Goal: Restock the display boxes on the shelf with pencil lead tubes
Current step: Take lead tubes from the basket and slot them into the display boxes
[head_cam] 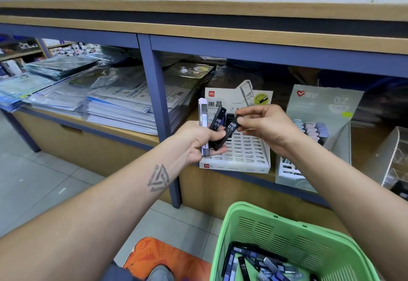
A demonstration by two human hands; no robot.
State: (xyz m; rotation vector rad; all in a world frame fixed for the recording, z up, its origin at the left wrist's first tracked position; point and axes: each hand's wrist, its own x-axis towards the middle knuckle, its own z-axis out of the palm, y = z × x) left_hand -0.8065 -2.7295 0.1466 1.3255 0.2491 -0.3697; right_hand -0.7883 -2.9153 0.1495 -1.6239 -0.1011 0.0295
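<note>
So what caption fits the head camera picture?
Right hand pulls a black lead tube from the left hand above the white display box.

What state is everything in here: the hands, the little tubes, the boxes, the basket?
Left hand: holds several tubes.
Right hand: fingers pinch one black HB 0.5 tube.
White display box: most slots in view empty.
Grey 0.7 box: partly stocked.
Green basket: holds loose tubes.
</note>
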